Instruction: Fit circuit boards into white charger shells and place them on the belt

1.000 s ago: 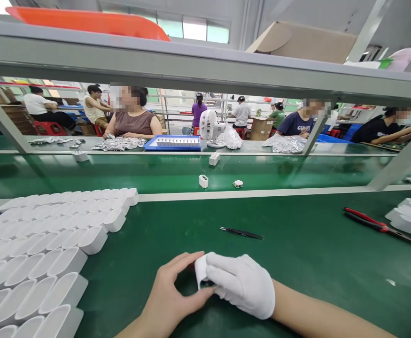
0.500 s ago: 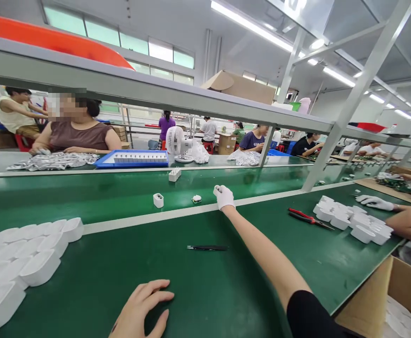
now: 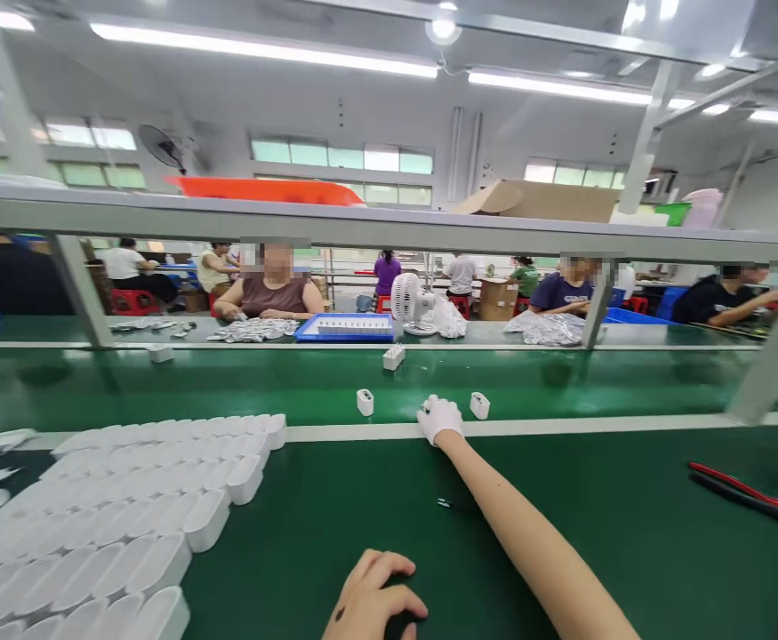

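My right hand [image 3: 440, 420], in a white glove, reaches out to the far green strip. Its fingers are closed around a small circuit board piece with a white top, mostly hidden by the glove. To its right stands a small white housing [image 3: 480, 406], and to its left another white housing [image 3: 365, 403]. My bare left hand [image 3: 376, 597] hovers low over the near green table, fingers apart and holding nothing. The tips of black tweezers [image 3: 444, 503] show beside my right forearm, which hides the rest.
Rows of white oval shells [image 3: 208, 520] cover the left side. Red-and-black pliers [image 3: 749, 494] lie at right. Farther back are a white block with pins [image 3: 394, 357], a blue tray [image 3: 305, 331] and a white fan [image 3: 407, 298]. A shelf beam [image 3: 389, 233] crosses above; several people sit beyond.
My right hand has let go of a white housing, which now stands on the strip, and has moved left onto the circuit board piece. The view has swung left.
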`<action>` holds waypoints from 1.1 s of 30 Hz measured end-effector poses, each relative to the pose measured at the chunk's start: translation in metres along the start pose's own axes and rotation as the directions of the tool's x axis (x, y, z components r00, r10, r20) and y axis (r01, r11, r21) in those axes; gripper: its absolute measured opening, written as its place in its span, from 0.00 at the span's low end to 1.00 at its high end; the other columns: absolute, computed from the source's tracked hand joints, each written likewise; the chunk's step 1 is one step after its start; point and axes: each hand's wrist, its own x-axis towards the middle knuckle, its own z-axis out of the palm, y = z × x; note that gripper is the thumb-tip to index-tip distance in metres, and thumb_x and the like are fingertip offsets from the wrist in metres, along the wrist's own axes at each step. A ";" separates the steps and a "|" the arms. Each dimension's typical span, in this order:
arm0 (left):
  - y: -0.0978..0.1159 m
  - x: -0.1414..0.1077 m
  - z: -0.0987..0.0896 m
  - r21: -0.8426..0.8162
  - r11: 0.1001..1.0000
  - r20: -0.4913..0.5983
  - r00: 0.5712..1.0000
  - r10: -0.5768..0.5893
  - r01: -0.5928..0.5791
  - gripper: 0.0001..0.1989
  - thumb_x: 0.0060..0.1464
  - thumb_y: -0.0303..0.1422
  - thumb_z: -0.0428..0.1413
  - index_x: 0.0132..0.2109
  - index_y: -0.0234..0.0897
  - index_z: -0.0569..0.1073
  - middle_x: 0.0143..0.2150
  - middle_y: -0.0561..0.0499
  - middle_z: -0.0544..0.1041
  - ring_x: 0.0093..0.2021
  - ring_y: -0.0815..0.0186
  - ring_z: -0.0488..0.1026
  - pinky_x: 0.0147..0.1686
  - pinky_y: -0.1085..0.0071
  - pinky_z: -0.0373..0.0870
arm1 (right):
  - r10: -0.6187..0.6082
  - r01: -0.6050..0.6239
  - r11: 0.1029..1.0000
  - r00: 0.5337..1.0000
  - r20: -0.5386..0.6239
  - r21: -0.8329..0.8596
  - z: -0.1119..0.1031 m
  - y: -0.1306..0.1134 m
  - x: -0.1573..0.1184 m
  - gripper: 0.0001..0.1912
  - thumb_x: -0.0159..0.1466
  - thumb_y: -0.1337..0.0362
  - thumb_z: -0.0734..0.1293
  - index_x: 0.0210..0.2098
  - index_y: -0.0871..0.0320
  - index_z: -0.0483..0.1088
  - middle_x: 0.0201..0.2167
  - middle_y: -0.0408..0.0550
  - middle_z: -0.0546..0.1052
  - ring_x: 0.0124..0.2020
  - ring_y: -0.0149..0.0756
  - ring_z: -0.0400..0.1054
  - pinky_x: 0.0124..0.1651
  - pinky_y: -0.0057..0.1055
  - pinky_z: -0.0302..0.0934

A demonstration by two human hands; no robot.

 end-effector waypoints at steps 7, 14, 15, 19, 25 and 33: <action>-0.005 0.002 -0.004 -0.104 0.995 0.096 0.995 0.017 -0.007 0.08 0.51 0.32 0.60 0.39 0.51 0.79 0.47 0.51 0.76 0.47 0.61 0.71 0.47 0.67 0.69 | -0.096 0.095 0.989 0.995 -0.001 0.109 -0.027 -0.027 -0.030 0.17 0.59 0.64 0.60 0.47 0.58 0.70 0.41 0.52 0.75 0.44 0.41 0.68 0.44 0.32 0.60; 0.011 0.000 -0.024 0.107 0.994 0.185 0.983 0.004 -0.024 0.11 0.49 0.31 0.58 0.42 0.45 0.78 0.43 0.48 0.77 0.41 0.57 0.72 0.45 0.62 0.67 | -0.550 0.527 0.786 0.835 -0.023 0.322 -0.031 0.010 -0.176 0.06 0.55 0.69 0.61 0.31 0.55 0.67 0.30 0.43 0.73 0.32 0.35 0.67 0.38 0.31 0.62; 0.017 -0.005 -0.033 0.114 0.993 0.189 0.982 -0.008 -0.014 0.12 0.49 0.32 0.58 0.43 0.44 0.77 0.44 0.48 0.77 0.42 0.56 0.72 0.49 0.59 0.65 | -0.540 0.512 0.796 0.842 -0.005 0.321 -0.031 0.015 -0.185 0.06 0.55 0.69 0.61 0.32 0.54 0.67 0.30 0.43 0.73 0.33 0.35 0.68 0.39 0.32 0.63; 0.035 -0.037 -0.064 0.280 0.916 0.019 0.953 -0.304 0.286 0.18 0.49 0.37 0.57 0.49 0.44 0.73 0.59 0.44 0.67 0.58 0.45 0.62 0.56 0.46 0.55 | -0.578 0.535 0.776 0.815 0.037 0.333 -0.039 0.026 -0.188 0.07 0.56 0.69 0.62 0.34 0.53 0.68 0.31 0.43 0.73 0.37 0.37 0.69 0.43 0.36 0.64; 0.018 -0.104 -0.074 0.276 0.453 -0.746 0.486 -0.455 0.848 0.22 0.58 0.44 0.46 0.52 0.33 0.65 0.65 0.34 0.52 0.63 0.42 0.50 0.54 0.39 0.53 | -0.595 0.571 0.777 0.804 0.013 0.265 -0.029 0.034 -0.183 0.19 0.57 0.63 0.64 0.49 0.48 0.67 0.46 0.49 0.73 0.47 0.43 0.68 0.45 0.39 0.66; 0.014 -0.122 -0.092 0.362 0.291 -0.741 0.463 -0.486 0.886 0.16 0.55 0.37 0.52 0.48 0.36 0.74 0.60 0.39 0.63 0.59 0.46 0.55 0.54 0.45 0.53 | -0.524 0.493 0.841 0.844 0.111 0.220 -0.018 0.043 -0.180 0.23 0.59 0.53 0.61 0.54 0.46 0.66 0.52 0.49 0.71 0.51 0.47 0.67 0.50 0.45 0.63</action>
